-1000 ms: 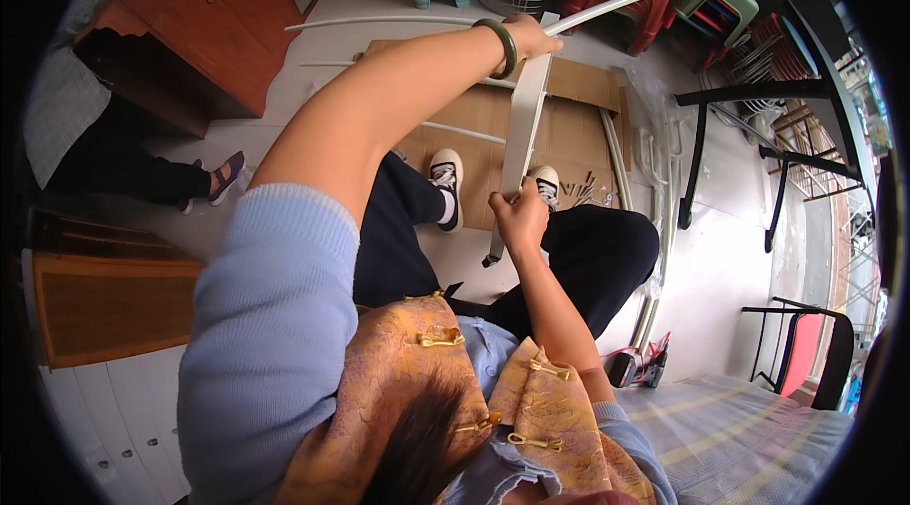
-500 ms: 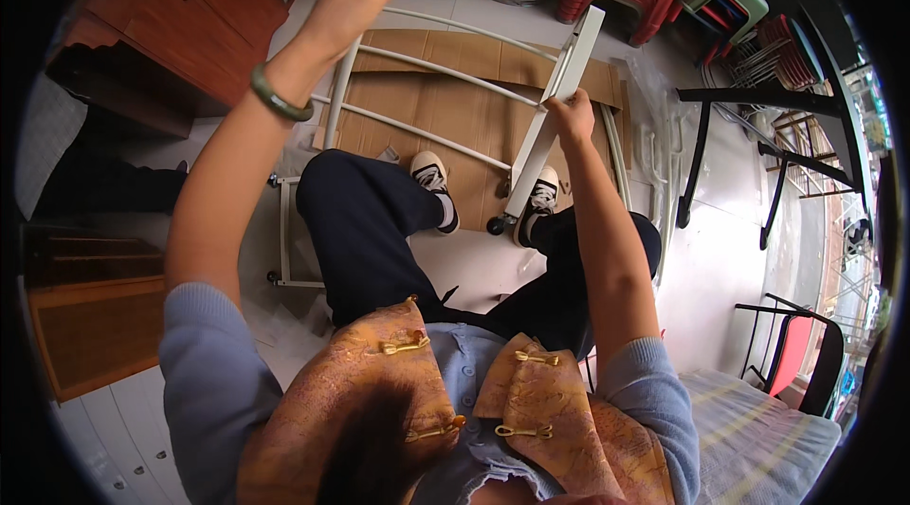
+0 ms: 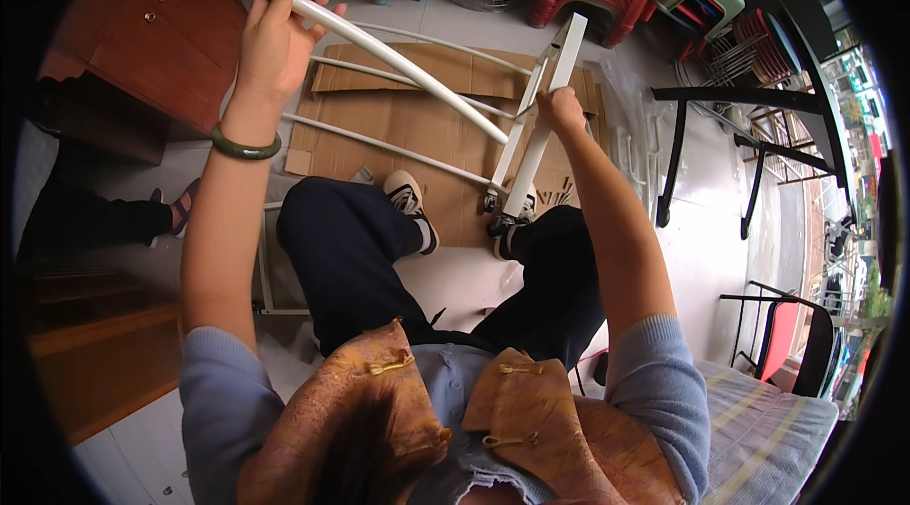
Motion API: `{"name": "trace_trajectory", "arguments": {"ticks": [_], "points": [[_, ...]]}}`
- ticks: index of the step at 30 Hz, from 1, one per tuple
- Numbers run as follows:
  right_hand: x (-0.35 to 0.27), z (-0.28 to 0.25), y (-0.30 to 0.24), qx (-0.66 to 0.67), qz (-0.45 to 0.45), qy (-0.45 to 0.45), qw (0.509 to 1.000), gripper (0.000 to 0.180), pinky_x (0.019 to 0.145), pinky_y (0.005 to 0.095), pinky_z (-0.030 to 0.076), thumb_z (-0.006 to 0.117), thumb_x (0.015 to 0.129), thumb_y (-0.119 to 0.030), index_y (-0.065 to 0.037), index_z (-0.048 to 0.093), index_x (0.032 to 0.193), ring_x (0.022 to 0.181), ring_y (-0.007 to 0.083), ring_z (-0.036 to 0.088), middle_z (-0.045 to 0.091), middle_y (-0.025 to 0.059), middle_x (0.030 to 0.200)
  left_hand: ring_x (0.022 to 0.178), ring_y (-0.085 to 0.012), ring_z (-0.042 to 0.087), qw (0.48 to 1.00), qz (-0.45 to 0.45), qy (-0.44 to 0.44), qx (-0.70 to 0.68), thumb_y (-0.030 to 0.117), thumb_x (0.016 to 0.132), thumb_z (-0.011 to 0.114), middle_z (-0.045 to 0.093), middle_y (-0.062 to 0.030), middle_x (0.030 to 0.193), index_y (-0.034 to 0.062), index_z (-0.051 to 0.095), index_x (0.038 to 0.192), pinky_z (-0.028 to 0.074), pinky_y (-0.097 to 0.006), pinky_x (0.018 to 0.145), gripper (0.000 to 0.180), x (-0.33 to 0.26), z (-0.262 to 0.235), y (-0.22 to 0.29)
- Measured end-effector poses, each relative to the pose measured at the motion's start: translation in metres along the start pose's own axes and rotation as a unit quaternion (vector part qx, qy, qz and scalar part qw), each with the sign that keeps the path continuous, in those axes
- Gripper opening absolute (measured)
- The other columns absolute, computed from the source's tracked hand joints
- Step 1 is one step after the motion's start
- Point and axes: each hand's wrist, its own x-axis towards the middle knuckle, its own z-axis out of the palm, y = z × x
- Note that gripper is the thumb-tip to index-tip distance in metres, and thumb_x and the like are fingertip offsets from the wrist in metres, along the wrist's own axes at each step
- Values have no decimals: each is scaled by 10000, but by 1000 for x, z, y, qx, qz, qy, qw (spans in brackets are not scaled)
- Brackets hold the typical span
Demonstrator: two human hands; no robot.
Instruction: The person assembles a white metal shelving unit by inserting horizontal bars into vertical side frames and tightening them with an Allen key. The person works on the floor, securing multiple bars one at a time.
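- The left hand [image 3: 272,55] is gripping a white pole [image 3: 398,67] at far left, maybe stopping it from dropping.
- The right hand [image 3: 561,112] is gripping a white frame [image 3: 569,46] on the right, probably holding it steady.
- Cardboard [image 3: 379,116] is lying underneath, maybe guarding the floor [image 3: 701,230].

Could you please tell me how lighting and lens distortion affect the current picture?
Head view, right: glare whitens the floor; head view, left: another person's dark trousers sink into shadow; head view, rim: corners go black; head view, upper left: the white tube looks curved, perhaps partly the lens.
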Motion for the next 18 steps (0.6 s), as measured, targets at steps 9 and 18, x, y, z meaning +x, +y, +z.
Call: {"name": "trace_trajectory", "arguments": {"ticks": [9,18], "points": [[29,18,27,92,-54,-58,993,439,721,365,485,533,760,-396,22,630,853,833,313,616,628,201,828,895,-174,479,996,-23,69,-41,323,896,461,538,-54,1027,151,479,927,391,-323,732,175,-27,-43,-90],[-30,11,66,69,29,-57,996,618,840,377,442,571,732,-410,82,425,1076,963,338,566,579,241,998,1063,-253,494,991,-7,50,-126,302,868,513,557,-94,1061,84,526,942,448,-328,777,230,-34,-62,-124]]}}
